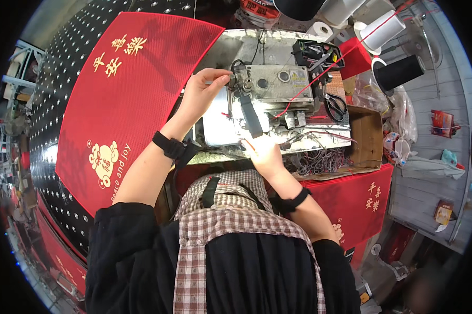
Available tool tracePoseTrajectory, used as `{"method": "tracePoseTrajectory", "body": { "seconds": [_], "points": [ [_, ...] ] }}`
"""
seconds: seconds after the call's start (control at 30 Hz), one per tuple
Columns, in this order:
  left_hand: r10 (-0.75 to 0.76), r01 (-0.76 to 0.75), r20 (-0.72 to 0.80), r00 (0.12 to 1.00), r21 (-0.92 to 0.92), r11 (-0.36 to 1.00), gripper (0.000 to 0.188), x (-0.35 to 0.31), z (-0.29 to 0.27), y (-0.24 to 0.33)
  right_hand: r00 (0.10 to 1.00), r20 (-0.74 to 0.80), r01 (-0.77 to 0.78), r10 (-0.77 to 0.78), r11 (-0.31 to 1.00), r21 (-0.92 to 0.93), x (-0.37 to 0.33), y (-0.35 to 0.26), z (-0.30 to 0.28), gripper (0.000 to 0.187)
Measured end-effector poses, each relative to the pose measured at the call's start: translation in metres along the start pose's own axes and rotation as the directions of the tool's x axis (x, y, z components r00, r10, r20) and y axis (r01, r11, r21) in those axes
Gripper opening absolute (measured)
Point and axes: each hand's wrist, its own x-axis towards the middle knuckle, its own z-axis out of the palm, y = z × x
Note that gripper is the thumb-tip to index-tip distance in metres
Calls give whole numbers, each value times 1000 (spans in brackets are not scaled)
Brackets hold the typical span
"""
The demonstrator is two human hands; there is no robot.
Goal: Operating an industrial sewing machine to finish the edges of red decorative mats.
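Your left hand point(200, 94) is raised at the left end of the grey sewing machine point(278, 83), its thumb and forefinger tips brought close together; whether anything thin lies between them cannot be told; your right hand point(266, 156) is at the near side of the machine, its fingers bent toward the near end of a black strap point(250, 116); the lamp glare bleaches the fingertips there, so it cannot be told whether they pinch the strap or only rest beside it; the strap runs from the machine's left end toward you, over the bright work plate point(217, 128); a red thread point(319, 73) slants across the machine from the far right; scissors point(336, 107) with black handles lie to its right, near a cardboard box point(369, 137) and a tangle of grey threads point(319, 161); on your left a large red panel point(126, 97) (gold figures and lettering on it) lies over a black table dotted with studs point(55, 112); at the far right stand a white thread cone point(385, 32) and a black thread cone point(401, 73); your checked apron point(246, 220) covers your front.
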Motion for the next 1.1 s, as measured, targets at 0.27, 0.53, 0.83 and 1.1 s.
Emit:
{"method": "tracePoseTrajectory", "body": {
  "seconds": [0.27, 0.53, 0.83, 1.1],
  "points": [
    [-79, 67, -149, 986, -85, 994, 15, 0, 19, -26, 991, -94, 81, -94, 988, -135, 5, 31, 45, 17],
    [-261, 318, -337, 904, 124, 940, 17, 36, 30, -35, 939, -116, 286, -325, 921, -265, 21, 40, 41, 31],
    [-441, 446, -89, 893, 52, 894, 12, 55, 11, -58, 989, -24, 146, -144, 976, 161, 47, 3, 78, 12],
    [-108, 91, -221, 969, -88, 992, 18, -21, -1, 0, 829, -318, 529, -460, 830, 176, 28, -25, 104, 26]
  ]
}}
